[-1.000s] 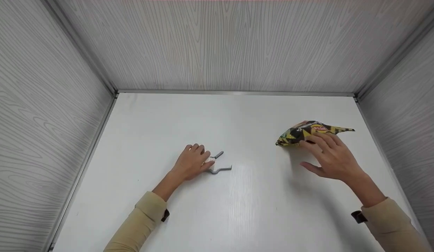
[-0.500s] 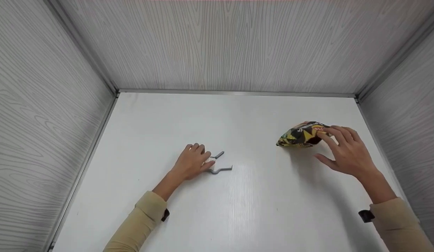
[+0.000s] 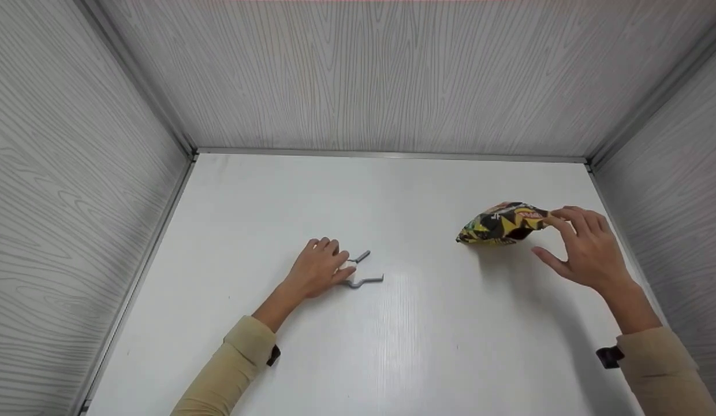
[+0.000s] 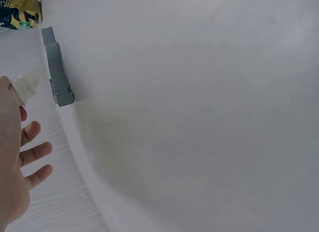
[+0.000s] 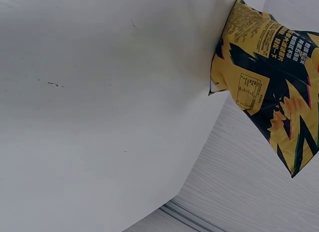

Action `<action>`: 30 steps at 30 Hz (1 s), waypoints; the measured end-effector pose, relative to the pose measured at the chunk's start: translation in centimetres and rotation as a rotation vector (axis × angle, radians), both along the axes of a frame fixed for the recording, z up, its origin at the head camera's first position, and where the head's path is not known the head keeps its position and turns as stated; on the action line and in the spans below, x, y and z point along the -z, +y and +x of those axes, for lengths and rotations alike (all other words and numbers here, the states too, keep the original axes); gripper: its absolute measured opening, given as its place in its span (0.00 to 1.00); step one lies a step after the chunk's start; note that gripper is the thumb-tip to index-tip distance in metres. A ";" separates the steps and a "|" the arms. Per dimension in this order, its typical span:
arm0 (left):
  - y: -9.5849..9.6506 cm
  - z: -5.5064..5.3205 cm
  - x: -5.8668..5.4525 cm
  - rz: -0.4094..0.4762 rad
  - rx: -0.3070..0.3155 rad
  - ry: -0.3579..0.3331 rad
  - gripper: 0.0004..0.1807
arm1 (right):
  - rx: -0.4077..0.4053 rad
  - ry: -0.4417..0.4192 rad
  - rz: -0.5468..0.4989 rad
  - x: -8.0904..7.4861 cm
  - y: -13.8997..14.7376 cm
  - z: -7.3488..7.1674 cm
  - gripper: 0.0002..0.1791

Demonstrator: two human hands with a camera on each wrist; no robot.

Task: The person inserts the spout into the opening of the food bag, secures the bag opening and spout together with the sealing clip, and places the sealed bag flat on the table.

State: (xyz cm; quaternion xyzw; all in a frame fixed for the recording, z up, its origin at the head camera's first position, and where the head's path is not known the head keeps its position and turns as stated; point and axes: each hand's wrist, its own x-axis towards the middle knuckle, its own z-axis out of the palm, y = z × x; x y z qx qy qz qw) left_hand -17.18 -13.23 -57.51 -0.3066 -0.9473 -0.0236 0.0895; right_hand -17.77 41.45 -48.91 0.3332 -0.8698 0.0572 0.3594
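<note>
My left hand (image 3: 314, 268) pinches a small whitish spout (image 4: 25, 88) on the table's left half. Two grey arms of a bag clip (image 3: 366, 281) spread apart to the right of these fingers; in the left wrist view the grey clip (image 4: 58, 67) shows side-on. On the right, a yellow and black snack bag (image 3: 499, 224) stands tilted, its printed back (image 5: 269, 77) facing the right wrist camera. My right hand (image 3: 589, 248) has its fingertips at the bag's right end, the index finger in front and other fingers behind, thumb apart. That end is partly hidden.
The white tabletop (image 3: 346, 190) is bounded by a wood-grain back panel (image 3: 358, 75) and side panels. A grey metal strip (image 3: 392, 153) runs along the back edge. Dark wrist straps (image 3: 610, 357) show at both sleeves.
My right hand has moved rightward along the bag to its far end, uncovering more of the bag's front and covering its tail. The bag, left hand and clip stay nearly still.
</note>
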 end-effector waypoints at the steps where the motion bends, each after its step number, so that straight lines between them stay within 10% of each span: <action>1: 0.0 0.0 0.0 -0.002 0.003 0.006 0.22 | 0.000 -0.004 -0.011 0.0 0.1 -0.1 0.41; 30: 0.2 0.0 -0.5 -0.009 0.010 -0.009 0.24 | 0.020 0.027 -0.072 1.4 0.2 -1.5 0.26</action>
